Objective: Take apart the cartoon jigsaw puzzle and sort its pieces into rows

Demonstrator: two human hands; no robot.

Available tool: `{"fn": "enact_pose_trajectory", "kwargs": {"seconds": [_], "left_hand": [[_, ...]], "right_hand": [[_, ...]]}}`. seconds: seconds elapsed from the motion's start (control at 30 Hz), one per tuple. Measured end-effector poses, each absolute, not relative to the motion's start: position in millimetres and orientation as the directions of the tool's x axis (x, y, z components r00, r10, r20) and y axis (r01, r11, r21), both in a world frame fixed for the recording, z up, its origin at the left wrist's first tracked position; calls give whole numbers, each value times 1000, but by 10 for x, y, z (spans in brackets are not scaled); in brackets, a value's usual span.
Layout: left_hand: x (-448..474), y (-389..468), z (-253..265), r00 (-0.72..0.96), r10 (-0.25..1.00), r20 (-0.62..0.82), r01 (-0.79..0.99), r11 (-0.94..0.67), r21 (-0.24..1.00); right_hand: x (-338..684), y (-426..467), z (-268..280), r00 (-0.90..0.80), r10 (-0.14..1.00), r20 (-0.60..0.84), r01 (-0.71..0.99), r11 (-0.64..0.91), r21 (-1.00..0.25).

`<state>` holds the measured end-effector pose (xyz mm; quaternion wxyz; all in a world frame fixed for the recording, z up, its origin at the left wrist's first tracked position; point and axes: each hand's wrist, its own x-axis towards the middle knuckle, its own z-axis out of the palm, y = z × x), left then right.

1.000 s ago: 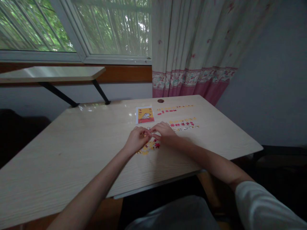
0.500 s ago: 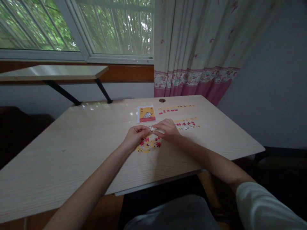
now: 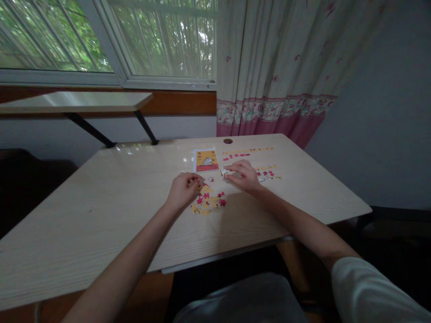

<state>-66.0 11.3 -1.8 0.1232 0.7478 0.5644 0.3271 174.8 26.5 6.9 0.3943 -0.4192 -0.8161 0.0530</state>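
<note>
Between the thumb and fingertips of my right hand (image 3: 247, 177) is a white jigsaw puzzle piece (image 3: 223, 172) with dark marks. My left hand (image 3: 183, 189) is closed in a pinch beside the loose puzzle pieces (image 3: 206, 202); whatever its fingertips hold, if anything, is hidden. A small white and dark puzzle piece (image 3: 210, 179) lies on the table between the two hands. The loose pile below it mixes yellow and red pieces. Just beyond the hands lies a picture card (image 3: 206, 161) showing a white animal on yellow and red.
Sorted rows of yellow and red pieces (image 3: 238, 156) lie at the back right of the wooden table (image 3: 128, 215). More pieces (image 3: 267, 174) lie in rows past my right hand. A raised shelf (image 3: 77, 102) stands at the back left, and a curtain (image 3: 269, 67) hangs behind.
My hands, close together before, have moved apart, the left one leftward and the right one rightward with a white puzzle piece. A white piece now shows on the table between them.
</note>
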Motion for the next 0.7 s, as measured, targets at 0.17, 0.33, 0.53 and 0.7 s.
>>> {"fn": "enact_pose_trajectory", "kwargs": {"seconds": [0.17,0.33,0.53,0.7], "left_hand": [[-596,124,-40,356,856,376,766,-497,407],[-463,115,-96,491,822,289,787,-560,258],[-359,130,-47,535,821,199,800,-568,193],[-365,171,-19,560,802,207,783,-594,186]], "right_hand": [[1905,392,139,-439,696,568,627,690,-361],[2529,611,288,-453,809,375,711,582,-396],[3597,474,270,-201,970,136,828,243,-505],[4055,241,48,-90,995,-33,783,51,-619]]}}
